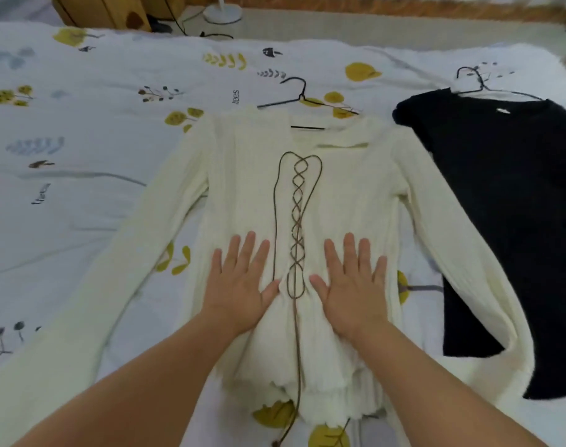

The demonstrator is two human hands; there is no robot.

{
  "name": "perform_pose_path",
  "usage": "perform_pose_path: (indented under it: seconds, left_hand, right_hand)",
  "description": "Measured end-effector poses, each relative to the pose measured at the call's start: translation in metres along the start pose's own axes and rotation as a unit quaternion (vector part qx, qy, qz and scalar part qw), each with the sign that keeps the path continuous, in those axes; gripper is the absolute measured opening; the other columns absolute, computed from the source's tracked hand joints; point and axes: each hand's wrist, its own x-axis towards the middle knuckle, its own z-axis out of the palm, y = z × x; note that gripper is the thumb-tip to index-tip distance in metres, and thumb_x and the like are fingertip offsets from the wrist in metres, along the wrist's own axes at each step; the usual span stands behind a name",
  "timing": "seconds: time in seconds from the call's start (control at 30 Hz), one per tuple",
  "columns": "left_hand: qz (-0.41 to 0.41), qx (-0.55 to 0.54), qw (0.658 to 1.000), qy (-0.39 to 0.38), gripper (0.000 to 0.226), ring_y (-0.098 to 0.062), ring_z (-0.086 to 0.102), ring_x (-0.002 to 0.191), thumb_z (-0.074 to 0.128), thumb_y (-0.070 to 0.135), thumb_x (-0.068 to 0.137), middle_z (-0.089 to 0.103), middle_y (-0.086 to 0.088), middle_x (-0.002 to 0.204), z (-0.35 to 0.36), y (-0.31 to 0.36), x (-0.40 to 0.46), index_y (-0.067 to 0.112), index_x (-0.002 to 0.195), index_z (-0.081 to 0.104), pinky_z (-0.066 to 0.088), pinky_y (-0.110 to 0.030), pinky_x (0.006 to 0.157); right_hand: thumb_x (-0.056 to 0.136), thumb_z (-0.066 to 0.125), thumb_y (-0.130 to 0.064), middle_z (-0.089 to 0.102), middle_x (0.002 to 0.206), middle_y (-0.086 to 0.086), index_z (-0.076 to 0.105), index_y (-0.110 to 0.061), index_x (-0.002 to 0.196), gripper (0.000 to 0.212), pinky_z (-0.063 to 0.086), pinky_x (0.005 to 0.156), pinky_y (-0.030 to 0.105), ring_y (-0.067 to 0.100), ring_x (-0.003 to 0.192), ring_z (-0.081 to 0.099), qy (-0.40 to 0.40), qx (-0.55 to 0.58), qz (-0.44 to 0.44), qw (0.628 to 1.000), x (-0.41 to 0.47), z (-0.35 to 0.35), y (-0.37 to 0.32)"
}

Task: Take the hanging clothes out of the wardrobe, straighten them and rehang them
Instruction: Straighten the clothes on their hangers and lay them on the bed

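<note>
A cream knit top (346, 188) with brown cross lacing (297, 221) down its front lies spread flat on the bed, sleeves out to both sides. A black wire hanger (302, 100) sits in its neck, hook pointing away from me. My left hand (239, 287) presses flat on the fabric left of the lacing, fingers straight and spread. My right hand (352, 288) presses flat right of the lacing in the same way. A black top (501, 204) on a second hanger (475, 80) lies to the right, its edge under the cream sleeve.
The bed cover (81, 156) is white with yellow leaf and grey bird prints. Beyond the bed are a wooden piece of furniture (97, 9), a white lamp base (223, 12) and dark cables on the floor.
</note>
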Motion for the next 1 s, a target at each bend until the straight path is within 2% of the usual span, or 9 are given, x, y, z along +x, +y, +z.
perform_pose_path:
  seconds: [0.1, 0.2, 0.3, 0.4, 0.57, 0.77, 0.8, 0.9, 1.0]
  left_hand:
    - [-0.005, 0.02, 1.0, -0.017, 0.08, -0.023, -0.014, 0.144, -0.005, 0.067, 0.078, -0.017, 0.001, 0.156, -0.005, -0.001, 0.005, 0.026, 0.147, -0.013, -0.006, -0.046, 0.116]
    - [-0.004, 0.025, 0.995, -0.092, 0.067, -0.027, -0.004, 0.145, 0.026, 0.051, 0.095, -0.008, -0.004, 0.158, -0.034, 0.004, 0.004, 0.022, 0.149, 0.0, 0.002, -0.046, 0.117]
    - [0.008, 0.004, 0.997, -0.082, 0.045, -0.026, 0.04, 0.127, 0.033, 0.035, 0.097, 0.038, -0.01, 0.142, -0.064, 0.007, -0.017, 0.011, 0.135, 0.039, 0.032, -0.035, 0.101]
    - [-0.003, -0.093, 0.995, -0.023, 0.031, -0.015, 0.052, 0.091, 0.034, 0.026, 0.098, 0.059, -0.003, 0.111, -0.076, -0.003, -0.065, 0.01, 0.114, 0.056, 0.034, -0.02, 0.061]
    - [-0.04, -0.109, 0.993, -0.023, 0.027, -0.014, 0.049, 0.076, 0.034, 0.019, 0.095, 0.037, 0.011, 0.067, -0.074, -0.042, -0.155, 0.012, 0.097, 0.059, 0.035, -0.023, 0.062]
    - [-0.14, -0.085, 0.986, 0.021, 0.015, -0.015, 0.051, 0.077, 0.045, 0.016, 0.093, 0.043, 0.012, 0.07, -0.078, -0.116, -0.255, 0.013, 0.092, 0.06, 0.033, -0.025, 0.059]
    - [-0.151, -0.078, 0.984, 0.05, 0.003, -0.017, 0.056, 0.071, 0.06, 0.012, 0.085, 0.052, 0.009, 0.07, -0.077, -0.131, -0.271, 0.012, 0.084, 0.064, 0.037, -0.026, 0.057]
    - [-0.174, -0.028, 0.979, 0.098, 0.02, -0.022, 0.058, 0.052, 0.081, 0.006, 0.054, 0.061, -0.003, 0.061, -0.067, -0.173, -0.317, 0.013, 0.062, 0.064, 0.04, -0.026, 0.043]
    - [-0.269, -0.043, 0.959, 0.081, 0.034, -0.035, 0.058, 0.108, 0.062, 0.021, 0.083, 0.059, -0.018, 0.121, -0.053, -0.204, -0.353, 0.007, 0.114, 0.062, 0.046, -0.049, 0.085]
  right_hand:
    - [0.095, 0.006, -0.058, -0.024, 0.155, 0.005, -0.018, -0.027, 0.147, 0.065, -0.016, 0.113, 0.048, 0.027, 0.143, -0.022, -0.041, -0.015, 0.011, 0.999, 0.0, -0.013, -0.001]
    - [0.1, 0.024, -0.042, -0.004, 0.158, 0.01, 0.0, -0.022, 0.15, 0.059, 0.008, 0.116, 0.048, 0.031, 0.145, -0.003, -0.09, -0.021, 0.013, 0.996, -0.011, -0.036, -0.01]
    - [0.096, 0.036, -0.02, 0.048, 0.119, 0.009, 0.04, -0.013, 0.122, 0.027, 0.04, 0.08, 0.033, 0.028, 0.113, 0.047, -0.072, -0.018, 0.008, 0.997, -0.035, -0.058, -0.021]
    - [0.094, 0.036, -0.011, 0.043, 0.077, -0.003, 0.039, -0.017, 0.08, 0.016, 0.027, 0.052, 0.025, 0.021, 0.084, 0.049, -0.078, -0.015, -0.013, 0.997, -0.069, -0.077, -0.032]
    - [0.095, 0.037, -0.013, 0.058, 0.118, 0.006, 0.052, -0.014, 0.12, 0.029, 0.041, 0.073, 0.026, 0.022, 0.103, 0.057, -0.13, -0.001, -0.056, 0.99, -0.121, -0.101, -0.068]
    - [0.096, 0.036, -0.016, 0.056, 0.121, 0.006, 0.051, -0.014, 0.123, 0.031, 0.041, 0.079, 0.027, 0.022, 0.107, 0.055, -0.161, 0.009, -0.126, 0.979, -0.188, -0.1, -0.138]
    - [0.096, 0.036, -0.015, 0.056, 0.121, 0.006, 0.051, -0.014, 0.123, 0.031, 0.041, 0.08, 0.027, 0.022, 0.108, 0.055, -0.158, 0.008, -0.142, 0.977, -0.199, -0.095, -0.152]
    - [0.094, 0.037, -0.012, 0.056, 0.121, 0.007, 0.05, -0.012, 0.123, 0.032, 0.043, 0.085, 0.03, 0.024, 0.109, 0.053, -0.154, 0.016, -0.186, 0.97, -0.225, -0.073, -0.198]
    - [0.095, 0.038, -0.011, 0.054, 0.12, 0.008, 0.05, -0.011, 0.124, 0.032, 0.041, 0.083, 0.031, 0.024, 0.11, 0.05, -0.143, 0.037, -0.228, 0.962, -0.246, -0.053, -0.249]
